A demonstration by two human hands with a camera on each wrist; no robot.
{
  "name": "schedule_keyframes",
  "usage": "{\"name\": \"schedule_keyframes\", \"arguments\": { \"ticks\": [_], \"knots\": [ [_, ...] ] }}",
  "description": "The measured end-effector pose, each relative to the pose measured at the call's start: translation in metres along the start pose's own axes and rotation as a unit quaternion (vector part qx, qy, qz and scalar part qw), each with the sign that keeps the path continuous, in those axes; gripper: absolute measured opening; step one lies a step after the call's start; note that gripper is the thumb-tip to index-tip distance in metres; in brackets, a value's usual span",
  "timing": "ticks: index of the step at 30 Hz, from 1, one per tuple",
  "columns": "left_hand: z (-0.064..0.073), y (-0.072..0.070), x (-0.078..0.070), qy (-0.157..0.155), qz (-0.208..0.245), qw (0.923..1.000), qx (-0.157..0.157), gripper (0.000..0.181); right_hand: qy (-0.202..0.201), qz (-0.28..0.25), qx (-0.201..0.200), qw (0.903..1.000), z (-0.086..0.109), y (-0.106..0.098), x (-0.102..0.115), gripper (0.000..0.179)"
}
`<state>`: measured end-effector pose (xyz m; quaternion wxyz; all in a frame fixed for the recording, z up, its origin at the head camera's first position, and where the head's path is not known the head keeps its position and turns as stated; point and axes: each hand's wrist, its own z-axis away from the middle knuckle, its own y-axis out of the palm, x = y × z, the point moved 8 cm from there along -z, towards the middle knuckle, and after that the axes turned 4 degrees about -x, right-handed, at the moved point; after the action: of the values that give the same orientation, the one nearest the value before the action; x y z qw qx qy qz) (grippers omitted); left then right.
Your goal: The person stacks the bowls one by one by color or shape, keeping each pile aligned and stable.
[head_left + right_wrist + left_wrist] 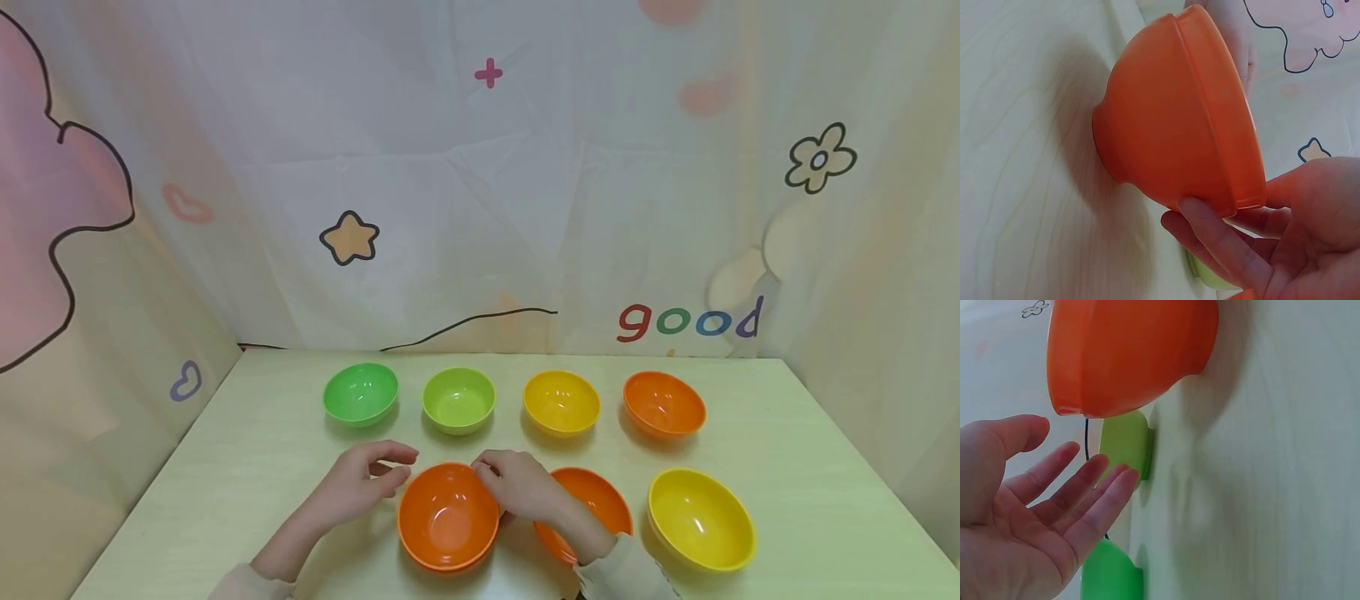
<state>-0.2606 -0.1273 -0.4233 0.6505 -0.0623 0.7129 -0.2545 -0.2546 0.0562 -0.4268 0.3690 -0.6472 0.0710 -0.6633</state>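
Observation:
Two nested orange bowls (447, 521) stand near the front of the table, the inner one's rim showing above the outer one's in the right wrist view. My right hand (521, 485) pinches their rim at the far right side, fingers against the outer wall (1172, 125). On the other side my left hand (363, 482) is held apart from the bowls. Its fingers (1094, 519) are spread and loosely bent, holding nothing. Partly behind my right forearm lies another orange bowl (600, 497).
A yellow bowl (701, 521) stands at the front right. Along the back are a green bowl (362, 395), a lime green bowl (459, 402), a golden yellow bowl (561, 404) and an orange bowl (663, 406). A printed curtain (420, 208) hangs behind the pale table (810, 467).

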Motion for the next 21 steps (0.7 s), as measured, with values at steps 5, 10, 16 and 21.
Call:
{"name": "schedule_keyframes", "arguments": {
  "ticks": [5, 10, 16, 21],
  "knots": [
    [0.005, 0.002, 0.012, -0.038, 0.068, 0.997, 0.0, 0.033, -0.004, 0.001, 0.0, 1.0, 0.0, 0.0, 0.0, 0.027],
    [0.011, 0.008, 0.026, -0.072, 0.128, 0.9892, 0.01, 0.04, -0.004, 0.0, 0.001, 1.0, 0.0, 0.0, 0.0, 0.027],
    [0.017, 0.018, 0.034, -0.099, 0.187, 0.977, 0.023, 0.047, -0.004, -0.003, 0.001, 1.0, 0.0, 0.0, 0.0, 0.027],
    [0.02, 0.024, 0.037, -0.114, 0.223, 0.9675, 0.03, 0.05, -0.006, 0.001, -0.002, 1.0, 0.001, 0.0, 0.0, 0.027]
  ]
}}
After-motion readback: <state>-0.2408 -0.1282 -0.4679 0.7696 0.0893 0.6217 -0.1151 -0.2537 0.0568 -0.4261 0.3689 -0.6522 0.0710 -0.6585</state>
